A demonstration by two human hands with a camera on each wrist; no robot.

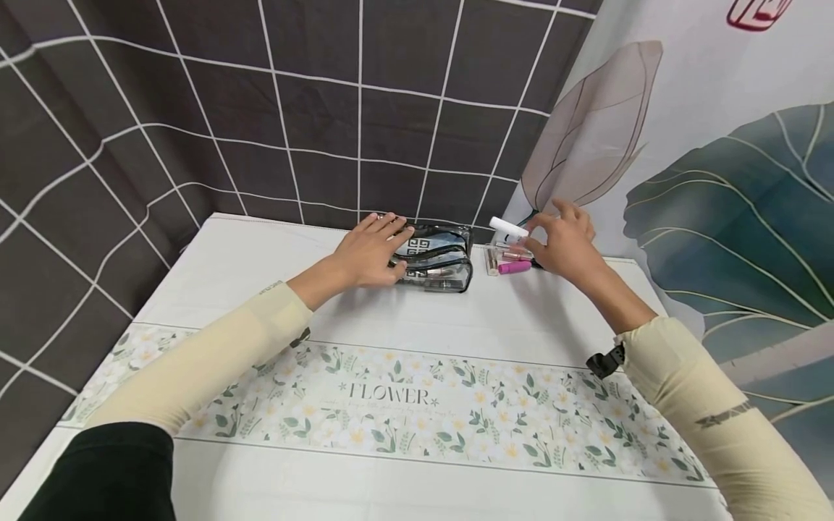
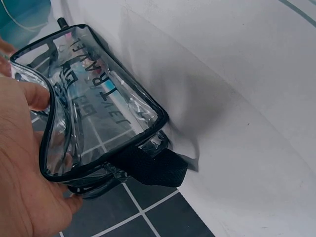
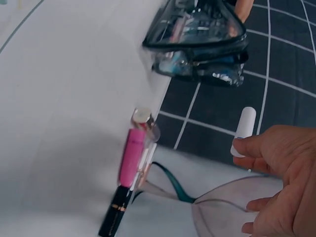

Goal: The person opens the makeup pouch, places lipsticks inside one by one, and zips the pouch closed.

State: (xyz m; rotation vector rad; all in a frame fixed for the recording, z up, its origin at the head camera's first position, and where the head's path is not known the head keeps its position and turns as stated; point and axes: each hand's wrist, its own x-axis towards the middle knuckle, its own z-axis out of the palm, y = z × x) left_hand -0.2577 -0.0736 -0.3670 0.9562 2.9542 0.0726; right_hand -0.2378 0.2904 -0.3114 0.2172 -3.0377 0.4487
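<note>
Hands [image 1: 370,253] [image 1: 565,242] two, clear pouch [image 1: 438,257] one, white tube [image 1: 508,227] one

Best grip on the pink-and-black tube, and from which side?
I'd pinch the pink-and-black tube across its black end, from above and the right: it lies flat, and that end juts past the small items beside its pink part. The right hand must first release the white tube.

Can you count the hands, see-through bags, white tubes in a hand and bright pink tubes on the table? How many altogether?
Hands: 2 (left hand, right hand)
Bag: 1
White tube: 1
Bright pink tube: 1
Total: 5
</note>
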